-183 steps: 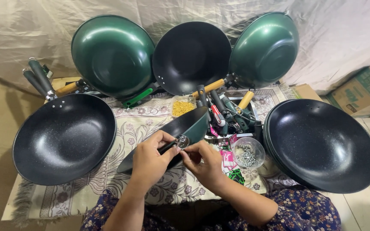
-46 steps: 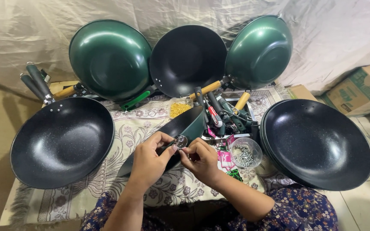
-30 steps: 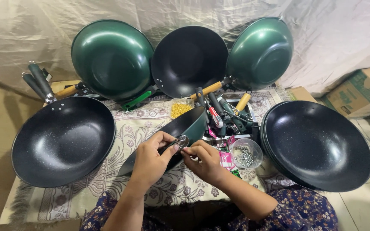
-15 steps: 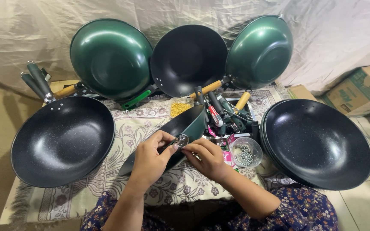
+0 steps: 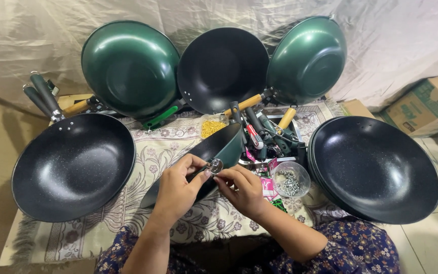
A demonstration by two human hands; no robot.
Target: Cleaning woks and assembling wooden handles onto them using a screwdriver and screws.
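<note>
A dark green wok (image 5: 218, 148) stands tilted on its edge in front of me on the patterned cloth (image 5: 143, 152). My left hand (image 5: 178, 187) grips its near rim, thumb and fingers pinched by a small round metal fitting (image 5: 216, 165) on the rim. My right hand (image 5: 242, 187) meets it from the right, fingertips pinched on the same fitting. A clear bowl of small screws (image 5: 290, 179) sits just right of my right hand.
A black wok (image 5: 74, 165) lies at left, a stack of black woks (image 5: 376, 170) at right. Two green woks (image 5: 130, 68) and one black wok (image 5: 222, 68) lean against the sheet behind. Loose handles (image 5: 262, 127) are piled in the middle; a cardboard box (image 5: 422, 104) is at far right.
Both hands stay at the wok's rim. The fingers have shifted slightly around the small metal fitting; the wok has not moved.
</note>
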